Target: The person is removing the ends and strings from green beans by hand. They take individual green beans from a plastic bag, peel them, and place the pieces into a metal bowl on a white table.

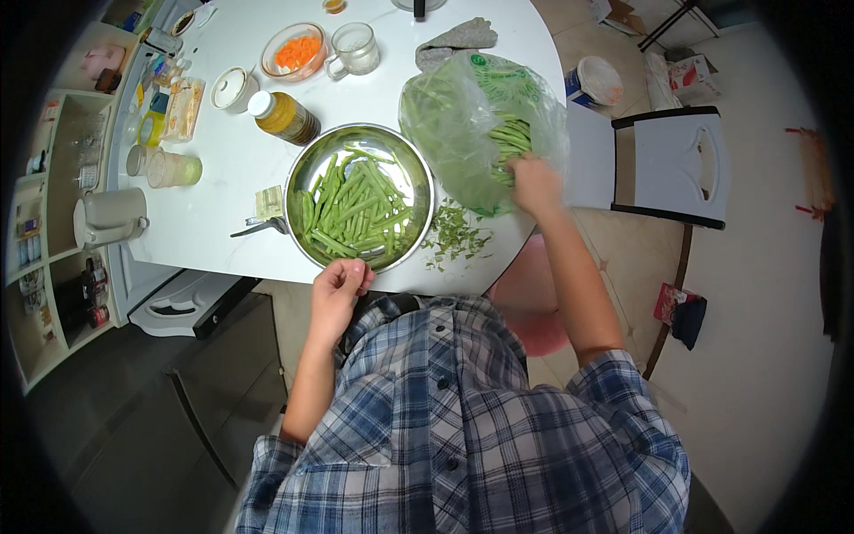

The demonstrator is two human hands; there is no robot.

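Observation:
My right hand (536,185) reaches into the mouth of a thin plastic bag (450,127) and touches the long green beans (511,137) inside; its fingertips are partly hidden among them. My left hand (340,287) is at the near rim of a round stainless steel bowl (428,217), thumb against the curled fingers; whether something small is between them cannot be told. Broken pieces of green bean (357,200) lie in the bowl. Green trimmings (460,233) are scattered on the white table just right of the bowl.
Behind the bowl stand a bottle with a white cap (287,119), a lidded white pot (232,89), a glass bowl of cut carrot (293,52) and a glass mug (355,50). A grey cloth (457,43) lies behind the bag. A pitcher (111,217) stands far left; a chair (674,167) is at right.

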